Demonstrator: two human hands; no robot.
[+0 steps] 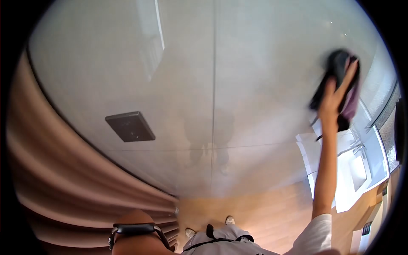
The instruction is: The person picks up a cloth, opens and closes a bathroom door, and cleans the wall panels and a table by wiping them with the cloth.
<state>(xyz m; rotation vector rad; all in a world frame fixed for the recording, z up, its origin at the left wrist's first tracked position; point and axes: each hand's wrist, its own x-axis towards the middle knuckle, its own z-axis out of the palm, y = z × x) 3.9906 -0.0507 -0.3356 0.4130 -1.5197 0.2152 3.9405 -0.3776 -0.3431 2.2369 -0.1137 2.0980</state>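
My right hand reaches up at the upper right with a bunched black and purple cloth under its fingers. The cloth lies against the glossy grey wall panel and is slightly blurred. At the lower left, my left hand shows only as a bit of skin beyond a wrist with a black-banded watch. Its fingers are hidden, and it is close to the brown curtain.
A dark square plate is mounted on the left part of the wall. At the right stands a white washbasin with a tap, beside a mirror-like pane. Below are a wooden floor and my shoes.
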